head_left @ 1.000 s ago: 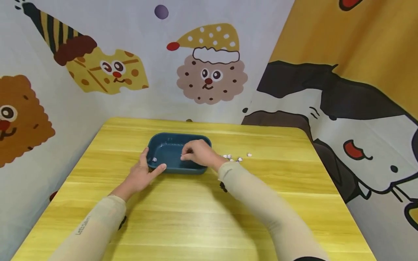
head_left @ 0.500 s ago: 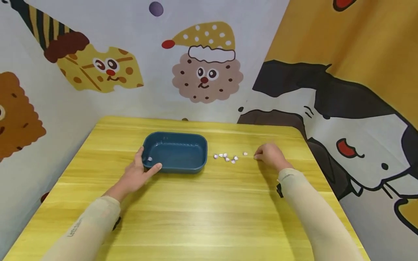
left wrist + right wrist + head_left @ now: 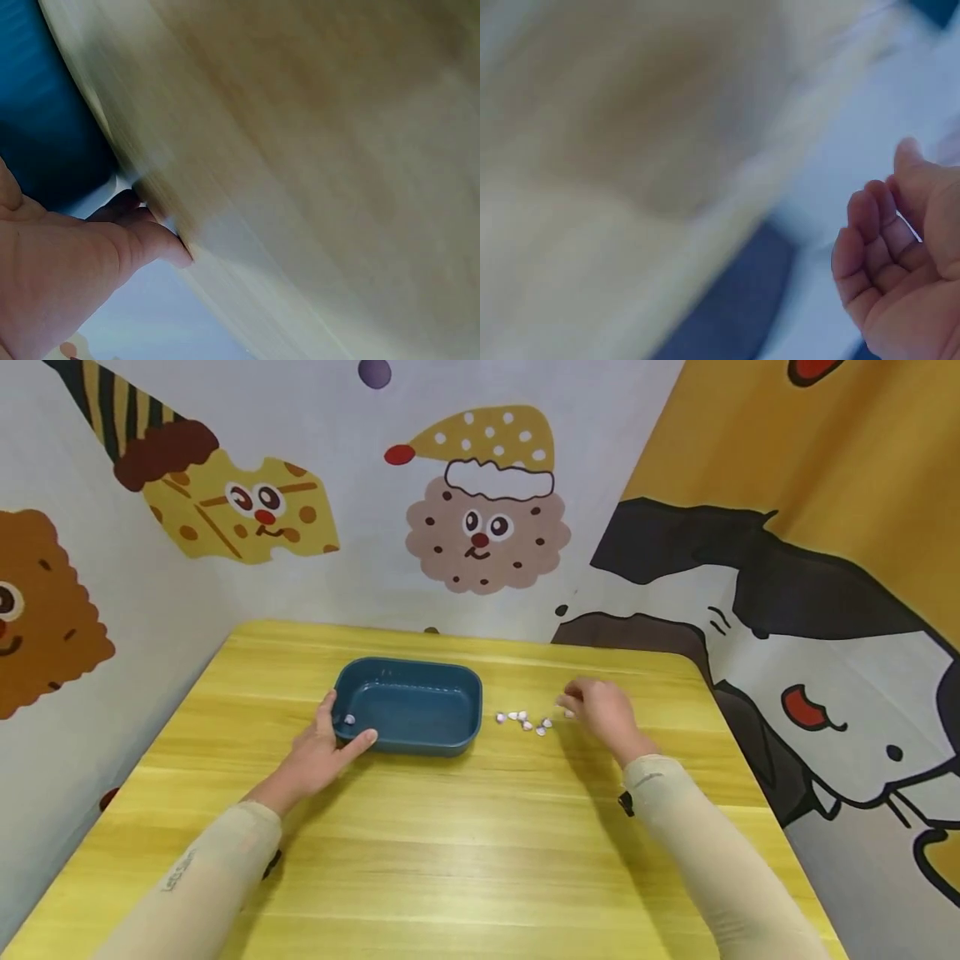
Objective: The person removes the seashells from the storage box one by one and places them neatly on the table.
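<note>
A dark blue rectangular dish [image 3: 408,747] stands on the wooden table. My left hand [image 3: 315,752] grips its near left corner, the thumb on the front rim and the fingers along the left side. In the left wrist view that hand [image 3: 82,259] is beside the dish wall. One small whitish piece [image 3: 349,720] lies inside the dish at the left. Several similar pale pieces [image 3: 522,717] are scattered right of it. My right hand [image 3: 603,714] hovers over the far right piece [image 3: 569,714]. In the right wrist view its fingers [image 3: 864,217] are loosely bent, with nothing visible held.
The yellow wood-grain table [image 3: 450,843] has a back edge close to a cartoon-print cloth [image 3: 300,593]. More printed cloth [image 3: 810,577] hangs along the right side. The right wrist view is blurred.
My right hand went from inside the dish to the far right of the pale pieces, then slightly back left and raised. The left hand stays on the dish. The head view shifted slightly.
</note>
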